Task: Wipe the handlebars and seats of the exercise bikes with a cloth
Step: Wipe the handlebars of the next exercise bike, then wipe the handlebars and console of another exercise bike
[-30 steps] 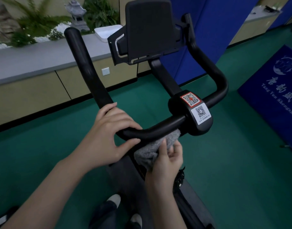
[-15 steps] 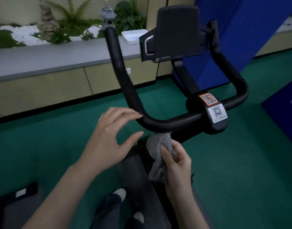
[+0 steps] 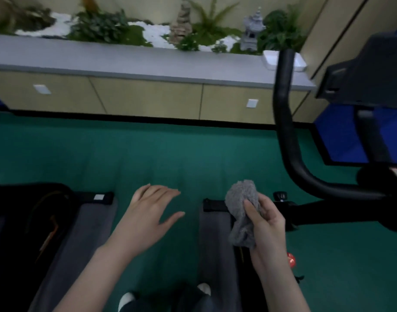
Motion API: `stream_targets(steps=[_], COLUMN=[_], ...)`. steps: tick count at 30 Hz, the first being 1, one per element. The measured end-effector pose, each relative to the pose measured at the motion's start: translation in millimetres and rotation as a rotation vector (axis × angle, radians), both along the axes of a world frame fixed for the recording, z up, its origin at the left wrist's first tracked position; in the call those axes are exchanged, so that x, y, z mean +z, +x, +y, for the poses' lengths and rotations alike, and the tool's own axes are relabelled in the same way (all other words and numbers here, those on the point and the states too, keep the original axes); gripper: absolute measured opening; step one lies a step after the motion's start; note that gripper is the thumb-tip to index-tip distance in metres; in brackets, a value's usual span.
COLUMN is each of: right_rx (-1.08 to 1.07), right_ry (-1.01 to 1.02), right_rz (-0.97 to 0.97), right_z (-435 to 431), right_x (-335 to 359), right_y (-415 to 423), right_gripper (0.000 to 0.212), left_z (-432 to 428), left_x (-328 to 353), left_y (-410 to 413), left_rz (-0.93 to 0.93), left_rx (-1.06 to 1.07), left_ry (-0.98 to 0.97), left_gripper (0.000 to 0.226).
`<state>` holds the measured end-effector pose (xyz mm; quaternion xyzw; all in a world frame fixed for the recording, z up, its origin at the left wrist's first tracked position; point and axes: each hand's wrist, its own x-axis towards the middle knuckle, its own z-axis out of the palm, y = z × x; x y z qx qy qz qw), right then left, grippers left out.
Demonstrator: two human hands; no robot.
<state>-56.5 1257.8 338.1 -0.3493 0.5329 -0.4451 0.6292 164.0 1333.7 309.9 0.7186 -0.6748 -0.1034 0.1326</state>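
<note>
The bunched cloth (image 3: 242, 210) was gripped in the right hand (image 3: 267, 226), just left of the handlebar (image 3: 287, 131); the left hand (image 3: 148, 217) was held spread, empty, further left. With the cloth apparently so wadded, as far as the blur allowed, patches of grip could be left unwiped.

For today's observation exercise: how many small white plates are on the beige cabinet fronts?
2. The left plate sits far left on the cabinet; the right plate is further right, near the black handlebar. Others may be hidden behind the bike.
</note>
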Motion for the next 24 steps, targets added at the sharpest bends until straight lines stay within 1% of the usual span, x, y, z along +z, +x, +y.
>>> stream_targets(steps=[8,12,17,21,24], right_rx=[0.226,0.397,0.545,0.644,0.718], right_ry=[0.007,-0.017,-0.042,-0.047,-0.063], right_rz=[0.043,0.044,0.044,0.046,0.063], right_z=[38,76,128,167,192], right_x=[4,7,13,15,14], right_y=[94,152,217,265,298], right_gripper=[0.016,0.016,0.016,0.016,0.015], left_z=[82,138,210,260,294], left_x=[-4,-2,-3,-1,-2], left_y=[77,120,165,199,223], left_rz=[-0.079,-0.032,-0.029,0.038,0.045], left_rx=[0.227,0.363,0.494,0.594,0.658], left_ry=[0.036,0.056,0.031,0.068,0.083], left_gripper=[0.055,0.060,0.058,0.073,0.082])
